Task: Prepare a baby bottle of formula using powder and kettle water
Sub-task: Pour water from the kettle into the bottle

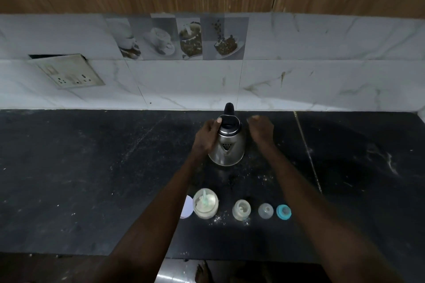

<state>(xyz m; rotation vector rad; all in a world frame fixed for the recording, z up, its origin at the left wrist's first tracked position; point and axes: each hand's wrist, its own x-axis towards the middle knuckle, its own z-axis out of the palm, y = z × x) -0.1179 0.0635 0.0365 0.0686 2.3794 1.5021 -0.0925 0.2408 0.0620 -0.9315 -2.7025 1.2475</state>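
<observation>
Two hands: both reach to the far middle of a black stone counter, one on each side of a kettle.
Left hand: the left hand grips the left side of the kettle, fingers round the body and thumb lying up on the black lid.
Right hand: the right hand is just right of the kettle, knuckles up and fingers bent away from the camera; it is blurred, so I cannot tell whether it touches or holds anything.
Kettle: the steel electric kettle stands upright on the counter near the wall, spout toward the camera, black handle on the far side.
Near row: four small items stand in a line at the near edge, between the two forearms.
Powder jar: the open powder jar is leftmost, with pale powder and a scoop inside.
White lid: a white lid lies just left of the jar, partly hidden by the left forearm.
Baby bottle: the baby bottle stands open, right of the jar, with a little powder in it.
Teat: a clear teat sits right of the bottle.
Ring: a teal screw ring is at the right end.
Spills: white powder specks dot the counter around the bottle.
Wall: marble-look tiles, a strip of coffee-cup picture tiles, and a socket plate at far left.
</observation>
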